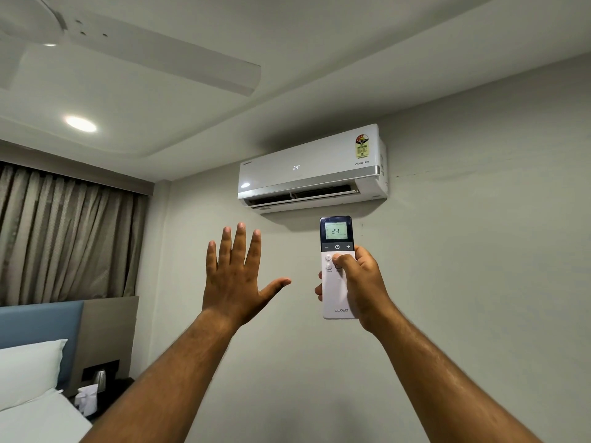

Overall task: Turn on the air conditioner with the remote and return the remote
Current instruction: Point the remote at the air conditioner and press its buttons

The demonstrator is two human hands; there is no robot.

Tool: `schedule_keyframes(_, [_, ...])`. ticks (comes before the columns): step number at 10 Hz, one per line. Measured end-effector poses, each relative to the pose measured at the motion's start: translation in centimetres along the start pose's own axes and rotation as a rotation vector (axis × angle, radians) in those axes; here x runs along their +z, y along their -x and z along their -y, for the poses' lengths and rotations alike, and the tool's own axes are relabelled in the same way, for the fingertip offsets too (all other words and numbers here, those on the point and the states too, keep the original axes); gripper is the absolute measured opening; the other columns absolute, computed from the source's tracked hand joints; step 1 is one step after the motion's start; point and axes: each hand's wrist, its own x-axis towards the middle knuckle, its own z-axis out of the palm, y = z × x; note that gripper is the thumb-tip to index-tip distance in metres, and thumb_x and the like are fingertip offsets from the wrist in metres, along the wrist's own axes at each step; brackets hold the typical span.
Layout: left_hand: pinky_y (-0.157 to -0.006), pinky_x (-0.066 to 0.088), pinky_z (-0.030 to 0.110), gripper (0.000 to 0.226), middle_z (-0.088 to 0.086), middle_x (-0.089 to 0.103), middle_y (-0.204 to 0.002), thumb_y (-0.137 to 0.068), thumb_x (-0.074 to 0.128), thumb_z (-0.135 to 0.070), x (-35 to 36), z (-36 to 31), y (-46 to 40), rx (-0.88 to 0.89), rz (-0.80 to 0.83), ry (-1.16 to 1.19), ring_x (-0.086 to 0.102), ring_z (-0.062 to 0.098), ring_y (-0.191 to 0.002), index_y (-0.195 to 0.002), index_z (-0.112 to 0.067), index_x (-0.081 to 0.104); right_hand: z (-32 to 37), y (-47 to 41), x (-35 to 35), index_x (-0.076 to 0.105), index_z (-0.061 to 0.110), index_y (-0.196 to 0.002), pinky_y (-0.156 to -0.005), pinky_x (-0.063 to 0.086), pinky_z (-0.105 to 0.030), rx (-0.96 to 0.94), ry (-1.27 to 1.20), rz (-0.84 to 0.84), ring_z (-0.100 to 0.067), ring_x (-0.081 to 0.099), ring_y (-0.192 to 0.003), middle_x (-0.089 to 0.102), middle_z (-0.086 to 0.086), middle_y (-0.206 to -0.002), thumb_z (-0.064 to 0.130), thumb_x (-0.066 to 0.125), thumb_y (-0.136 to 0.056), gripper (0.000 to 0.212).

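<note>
A white air conditioner (311, 169) hangs high on the wall; its front shows 24 and its lower flap stands open. My right hand (358, 284) holds a white remote (335, 276) upright just below the unit, thumb resting on the buttons under the power key. The remote's dark top has a lit screen reading 24. My left hand (238, 276) is raised to the left of the remote, palm toward the wall, fingers spread, holding nothing.
A ceiling fan (134, 49) and a round ceiling light (80, 124) are overhead at left. Brown curtains (64, 235) hang at left above a bed with a blue headboard (38, 324) and white pillow (28, 369). A dark side table (105, 391) carries a kettle and tissues.
</note>
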Motion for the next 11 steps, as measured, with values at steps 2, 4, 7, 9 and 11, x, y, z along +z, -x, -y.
schedule_keyframes(2, [-0.117, -0.002, 0.056, 0.105, 0.012, -0.003, -0.160, -0.072, 0.008, -0.087, 0.35, 0.01, 0.08, 0.003, 0.005, -0.004, -0.009, 0.034, -0.146, -0.151, -0.019, 0.001, -0.34, -0.10, -0.05, 0.050, 0.016, -0.119, -0.052, 0.056, -0.033, 0.006, -0.006, -0.001, -0.037, 0.067, -0.069, 0.064, -0.024, -0.107, 0.021, 0.050, -0.095, 0.024])
schedule_keyframes(4, [-0.117, 0.000, 0.057, 0.104, 0.013, -0.001, -0.160, -0.073, 0.010, -0.087, 0.51, 0.07, 0.05, 0.007, 0.003, -0.001, -0.007, 0.034, -0.147, -0.151, -0.018, 0.002, -0.47, -0.24, -0.08, 0.050, 0.017, -0.121, -0.052, 0.056, -0.033, 0.002, -0.006, 0.000, -0.034, 0.068, -0.066, 0.065, -0.023, -0.106, 0.021, 0.049, -0.096, 0.025])
schedule_keyframes(7, [-0.117, -0.002, 0.056, 0.104, 0.012, -0.004, -0.160, -0.073, 0.008, -0.087, 0.66, 0.22, -0.02, 0.008, 0.007, 0.000, -0.009, 0.033, -0.146, -0.151, -0.019, -0.001, -0.57, -0.29, 0.13, 0.051, 0.019, -0.118, -0.050, 0.055, -0.030, 0.002, 0.005, -0.016, -0.035, 0.068, -0.070, 0.065, -0.021, -0.106, 0.021, 0.050, -0.096, 0.022])
schedule_keyframes(9, [-0.118, -0.002, 0.056, 0.104, 0.011, -0.007, -0.160, -0.072, 0.007, -0.087, 0.87, 0.27, -0.01, 0.008, 0.024, 0.001, -0.012, 0.033, -0.146, -0.150, -0.020, -0.004, -0.94, -0.35, 0.19, 0.053, 0.022, -0.112, -0.050, 0.056, -0.032, 0.008, 0.006, -0.025, -0.029, 0.070, -0.061, 0.067, -0.020, -0.099, 0.021, 0.050, -0.095, 0.017])
schedule_keyframes(11, [-0.118, -0.004, 0.054, 0.103, 0.011, -0.009, -0.160, -0.073, 0.006, -0.087, 0.86, 0.18, 0.04, 0.012, 0.026, 0.001, -0.013, 0.032, -0.146, -0.150, -0.020, -0.007, -1.08, -0.48, 0.49, 0.054, 0.017, -0.100, -0.050, 0.056, -0.036, 0.021, -0.051, -0.019, -0.033, 0.070, -0.058, 0.067, -0.020, -0.085, 0.027, 0.042, -0.095, 0.017])
